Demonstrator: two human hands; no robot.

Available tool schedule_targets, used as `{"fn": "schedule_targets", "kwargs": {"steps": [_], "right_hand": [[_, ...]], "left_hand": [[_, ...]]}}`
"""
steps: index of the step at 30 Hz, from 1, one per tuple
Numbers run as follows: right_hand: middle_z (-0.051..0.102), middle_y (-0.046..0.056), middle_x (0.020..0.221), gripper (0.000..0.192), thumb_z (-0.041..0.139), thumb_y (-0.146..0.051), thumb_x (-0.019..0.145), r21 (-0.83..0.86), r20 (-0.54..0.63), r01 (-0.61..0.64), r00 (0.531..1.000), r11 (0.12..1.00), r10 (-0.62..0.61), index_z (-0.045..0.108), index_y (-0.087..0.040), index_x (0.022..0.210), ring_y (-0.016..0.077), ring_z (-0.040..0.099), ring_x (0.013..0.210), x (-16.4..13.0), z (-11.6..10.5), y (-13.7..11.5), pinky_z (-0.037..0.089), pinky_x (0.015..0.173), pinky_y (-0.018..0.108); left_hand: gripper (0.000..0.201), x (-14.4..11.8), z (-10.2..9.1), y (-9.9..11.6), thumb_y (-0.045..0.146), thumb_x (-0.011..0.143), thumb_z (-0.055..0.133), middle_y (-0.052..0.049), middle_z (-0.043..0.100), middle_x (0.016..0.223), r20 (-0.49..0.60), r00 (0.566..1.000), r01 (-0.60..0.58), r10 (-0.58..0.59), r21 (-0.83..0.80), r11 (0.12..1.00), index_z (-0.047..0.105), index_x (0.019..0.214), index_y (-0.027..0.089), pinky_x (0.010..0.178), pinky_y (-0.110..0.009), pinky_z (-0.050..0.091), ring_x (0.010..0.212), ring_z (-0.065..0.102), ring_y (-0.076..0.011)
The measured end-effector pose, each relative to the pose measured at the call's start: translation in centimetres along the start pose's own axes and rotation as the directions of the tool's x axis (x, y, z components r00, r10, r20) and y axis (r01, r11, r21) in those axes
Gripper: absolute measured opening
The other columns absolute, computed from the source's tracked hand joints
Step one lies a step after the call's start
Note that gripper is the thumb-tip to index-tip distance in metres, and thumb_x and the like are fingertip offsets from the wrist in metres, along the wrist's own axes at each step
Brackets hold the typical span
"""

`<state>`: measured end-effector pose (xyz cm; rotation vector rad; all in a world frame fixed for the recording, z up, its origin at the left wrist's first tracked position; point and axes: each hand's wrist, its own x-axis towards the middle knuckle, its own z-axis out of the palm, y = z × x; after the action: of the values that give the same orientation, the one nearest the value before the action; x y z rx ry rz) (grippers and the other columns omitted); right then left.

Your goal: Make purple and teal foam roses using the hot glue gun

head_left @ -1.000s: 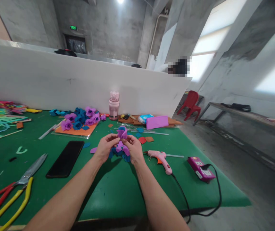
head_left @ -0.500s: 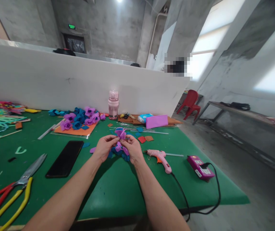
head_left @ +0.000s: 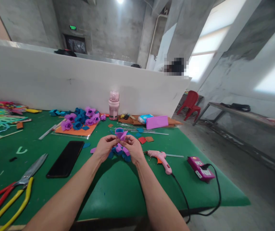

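Both hands met over the middle of the green table [head_left: 118, 189], w/ a purple flower [head_left: 120, 133] pinched between them. Left hand [head_left: 105, 147] gripped it from the left, thumb & fingertips closed on the petals; right hand [head_left: 134, 149] did the same from the right, fingers curled tight on it. Flower stuck up just above the fingertips, raised off the table. Under & between the hands lay a small heap of purple and blue scraps [head_left: 121, 152], touching the table. Pink glue gun [head_left: 161, 158] lay just right of the right hand, cord trailing off the edge. Black phone [head_left: 65, 159] sat left of the left hand, scissors [head_left: 12, 189] further left, well apart.
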<state>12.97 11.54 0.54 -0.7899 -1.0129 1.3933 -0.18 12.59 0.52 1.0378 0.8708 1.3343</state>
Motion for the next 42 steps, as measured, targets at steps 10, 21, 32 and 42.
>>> {"fn": "schedule_targets", "kwargs": {"steps": [10, 21, 32, 42], "right_hand": [[0.065, -0.002, 0.066, 0.035, 0.079, -0.029, 0.056, 0.088, -0.005, 0.013, 1.0, 0.996, -0.013, 0.06, -0.019, 0.084, 0.0105, 0.058, 0.059, 0.3, -0.2, 0.3, 0.045, 0.062, 0.024], [0.066, -0.002, 0.064, 0.035, 0.079, -0.029, 0.056, 0.126, 0.017, -0.01, 1.0, 0.992, 0.008, 0.057, -0.019, 0.081, 0.0102, 0.058, 0.056, 0.0, -0.1, -0.1, 0.045, 0.061, 0.024], [0.065, -0.003, 0.06, 0.034, 0.078, -0.034, 0.057, 0.01, -0.008, 0.038, 0.999, 0.999, -0.038, 0.057, -0.02, 0.079, 0.0108, 0.057, 0.054, 0.3, -0.1, 0.5, 0.043, 0.055, 0.023], [0.065, -0.002, 0.069, 0.026, 0.074, -0.029, 0.062, -0.065, 0.032, 0.077, 0.997, 0.995, -0.075, 0.058, -0.02, 0.081, 0.0117, 0.059, 0.064, 0.3, -0.2, 0.5, 0.044, 0.061, 0.023]], "left_hand": [[0.025, -0.5, 0.3, 0.8, 0.033, 0.059, 0.076, 0.0, 0.06, 0.062, 0.032, 0.999, -0.018, 0.021, -0.096, 0.995, 0.064, 0.07, 0.013, 0.056, -0.023, 0.038, 0.055, 0.05, -0.009], [0.026, -0.6, 0.0, 0.4, 0.025, 0.058, 0.076, -0.005, 0.066, 0.074, 0.101, 0.995, 0.015, -0.011, -0.036, 0.999, 0.07, 0.081, 0.013, 0.063, -0.025, 0.043, 0.065, 0.057, -0.0131], [0.03, -0.5, 0.3, -0.2, 0.034, 0.055, 0.079, -0.005, 0.068, 0.077, 0.035, 0.999, -0.024, 0.022, 0.05, 0.998, 0.072, 0.078, 0.015, 0.063, -0.025, 0.043, 0.067, 0.057, -0.0136], [0.024, -0.5, 0.4, -0.3, 0.03, 0.052, 0.079, -0.001, 0.065, 0.067, -0.043, 0.989, -0.135, 0.14, 0.116, 0.984, 0.072, 0.071, 0.017, 0.059, -0.024, 0.041, 0.062, 0.054, -0.013]]}}
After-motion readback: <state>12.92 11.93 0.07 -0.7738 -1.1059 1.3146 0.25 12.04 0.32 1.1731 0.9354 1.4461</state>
